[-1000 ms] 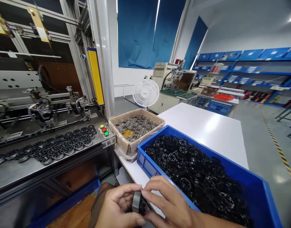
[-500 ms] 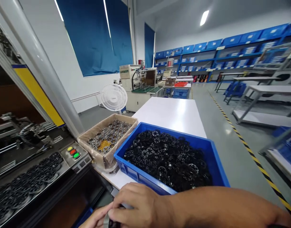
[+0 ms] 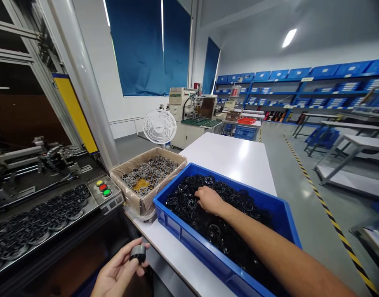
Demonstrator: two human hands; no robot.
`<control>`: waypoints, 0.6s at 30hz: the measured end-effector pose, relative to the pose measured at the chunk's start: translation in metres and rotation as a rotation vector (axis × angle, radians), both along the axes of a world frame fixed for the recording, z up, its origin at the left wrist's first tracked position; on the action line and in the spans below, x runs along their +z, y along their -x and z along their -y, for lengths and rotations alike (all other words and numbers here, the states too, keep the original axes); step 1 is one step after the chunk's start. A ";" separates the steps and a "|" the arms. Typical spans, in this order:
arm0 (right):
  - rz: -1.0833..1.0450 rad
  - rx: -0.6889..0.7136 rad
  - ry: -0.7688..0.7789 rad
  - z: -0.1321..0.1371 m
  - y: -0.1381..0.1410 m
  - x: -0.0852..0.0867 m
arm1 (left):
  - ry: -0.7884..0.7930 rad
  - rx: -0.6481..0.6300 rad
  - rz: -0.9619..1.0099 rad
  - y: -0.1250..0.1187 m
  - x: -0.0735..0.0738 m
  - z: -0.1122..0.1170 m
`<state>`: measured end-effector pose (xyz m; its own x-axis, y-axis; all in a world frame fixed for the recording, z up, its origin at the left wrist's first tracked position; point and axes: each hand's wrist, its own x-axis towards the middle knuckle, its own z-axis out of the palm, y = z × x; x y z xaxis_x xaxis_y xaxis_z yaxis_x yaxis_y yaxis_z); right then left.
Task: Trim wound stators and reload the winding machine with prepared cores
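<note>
My left hand (image 3: 115,274) is closed around a short round part (image 3: 138,250) with a grey metallic outer ring and a black toothed or slotted end. It is held in front of the table edge, below the carton. My right hand (image 3: 210,199) reaches into the blue plastic bin (image 3: 189,242), its fingers curled down among black spoked, wheel-like parts (image 3: 214,231). Its fingertips are hidden, so whatever they grip does not show. Left of the bin stands a plastic-lined carton (image 3: 133,203) holding grey ring parts (image 3: 155,169) and a yellow patch of small pieces.
At the left is a machine with a yellow guard strip (image 3: 74,111), a button panel (image 3: 106,198) and rows of black ring parts (image 3: 37,227). A white fan (image 3: 160,127) stands behind the carton. The white table (image 3: 229,152) stretches away behind the bin.
My hands, together in front of the bin before, are now apart. The right has moved into the bin; the left shows the round part. The view has shifted left and up.
</note>
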<state>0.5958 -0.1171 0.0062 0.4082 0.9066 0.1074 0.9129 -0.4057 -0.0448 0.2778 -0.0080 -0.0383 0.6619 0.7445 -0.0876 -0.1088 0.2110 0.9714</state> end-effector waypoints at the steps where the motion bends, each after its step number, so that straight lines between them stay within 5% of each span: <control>1: 0.000 -0.013 0.029 0.000 -0.003 -0.003 | -0.036 0.036 0.025 0.001 0.000 0.001; 6: 0.011 -0.039 -0.032 -0.001 0.013 0.014 | -0.520 0.091 -0.012 0.009 0.010 0.005; 10: -0.061 0.112 -0.217 0.002 0.070 0.035 | -0.685 0.011 -0.066 0.017 0.020 -0.001; 15: -0.420 0.611 -0.625 0.021 0.151 0.030 | -0.471 -0.101 0.053 0.012 0.020 0.005; 18: -0.496 0.630 -0.682 0.027 0.166 0.027 | -0.148 -0.221 0.216 0.005 0.017 0.016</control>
<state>0.4296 -0.1436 0.0337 0.0222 0.7803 0.6251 0.7668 0.3879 -0.5114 0.2732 -0.0241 -0.0214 0.8004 0.5747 0.1706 -0.2829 0.1112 0.9527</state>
